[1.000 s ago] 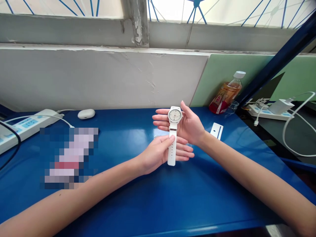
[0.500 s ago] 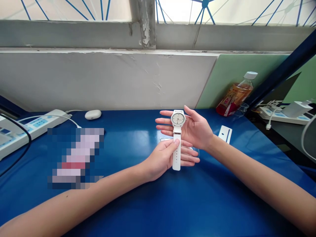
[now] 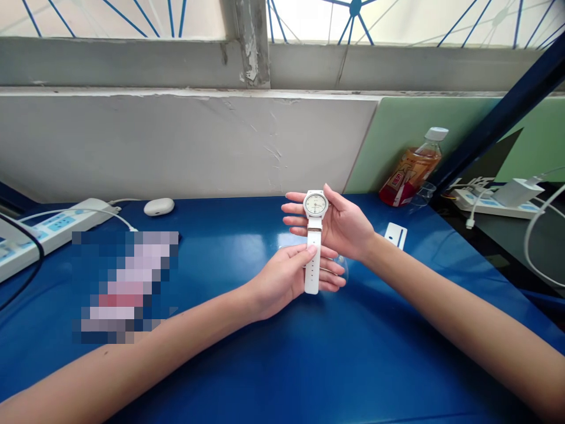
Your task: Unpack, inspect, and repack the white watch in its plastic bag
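Note:
A white wristwatch (image 3: 316, 205) with a round pale dial hangs upright in the middle of the head view, its white strap pointing down toward me. My left hand (image 3: 286, 280) pinches the lower strap, thumb on the front and fingers stretched out behind it. Behind the dial, my right hand (image 3: 342, 227) is open, palm toward me, fingers spread to the left. Its palm is close to the back of the watch; whether they touch I cannot tell. Something clear, partly covered by my left fingers, lies on the blue table (image 3: 282, 365).
At the left are a white power strip (image 3: 66, 227), a white earbud case (image 3: 159, 206) and a pixelated item (image 3: 132, 282). A drink bottle (image 3: 408, 171) leans at the back right. A white card (image 3: 395, 235) lies beyond my right wrist; another power strip (image 3: 507, 203) sits farther right.
Against the table, both hands and the watch have risen slightly away from me. The view has shifted a little to the right. My hold on the strap looks the same.

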Demonstrator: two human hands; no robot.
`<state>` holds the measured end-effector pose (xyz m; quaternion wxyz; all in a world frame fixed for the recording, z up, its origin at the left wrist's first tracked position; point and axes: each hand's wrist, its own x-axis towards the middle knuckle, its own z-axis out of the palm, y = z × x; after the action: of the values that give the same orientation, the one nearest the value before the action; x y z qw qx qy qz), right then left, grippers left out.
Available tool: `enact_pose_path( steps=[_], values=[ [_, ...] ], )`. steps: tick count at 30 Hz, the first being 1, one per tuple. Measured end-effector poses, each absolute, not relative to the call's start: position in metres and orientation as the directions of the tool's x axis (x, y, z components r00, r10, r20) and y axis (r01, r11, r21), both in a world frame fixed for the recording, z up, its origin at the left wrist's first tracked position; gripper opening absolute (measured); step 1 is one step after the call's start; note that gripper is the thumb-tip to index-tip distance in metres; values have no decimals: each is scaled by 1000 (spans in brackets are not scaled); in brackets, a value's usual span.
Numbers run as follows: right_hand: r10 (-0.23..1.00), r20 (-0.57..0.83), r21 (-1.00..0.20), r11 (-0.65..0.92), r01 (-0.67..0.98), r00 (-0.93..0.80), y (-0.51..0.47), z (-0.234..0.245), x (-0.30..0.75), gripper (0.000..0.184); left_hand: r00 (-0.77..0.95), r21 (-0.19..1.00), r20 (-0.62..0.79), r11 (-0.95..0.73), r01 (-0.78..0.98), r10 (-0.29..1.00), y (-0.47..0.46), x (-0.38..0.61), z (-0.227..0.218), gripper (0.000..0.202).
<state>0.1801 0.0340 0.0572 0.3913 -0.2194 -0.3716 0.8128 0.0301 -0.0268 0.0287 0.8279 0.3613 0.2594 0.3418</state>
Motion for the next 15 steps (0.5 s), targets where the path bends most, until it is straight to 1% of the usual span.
enact_pose_path(
  steps=[5, 8, 10, 12, 14, 15],
  values=[
    [789, -24, -737, -429, -522, -614, 35, 59, 183, 53, 630, 746, -167, 516, -422, 758, -24, 27, 31, 25],
    [822, -35, -734, -407, -544, -568, 36, 58, 183, 43, 602, 749, -139, 481, -455, 786, -22, 25, 31, 24],
    [876, -38, -773, -330, -541, -480, 37, 55, 183, 31, 585, 769, -122, 449, -454, 802, -21, 25, 31, 22],
    [925, -2, -817, -221, -532, -380, 37, 53, 182, 19, 597, 784, -115, 442, -436, 794, -22, 26, 31, 25],
    [942, 42, -834, -150, -531, -332, 37, 51, 182, 16, 635, 784, -123, 467, -408, 762, -23, 27, 30, 32],
    [936, 53, -832, -150, -534, -347, 36, 52, 182, 16, 655, 781, -130, 484, -395, 744, -24, 28, 30, 36]
  ],
)
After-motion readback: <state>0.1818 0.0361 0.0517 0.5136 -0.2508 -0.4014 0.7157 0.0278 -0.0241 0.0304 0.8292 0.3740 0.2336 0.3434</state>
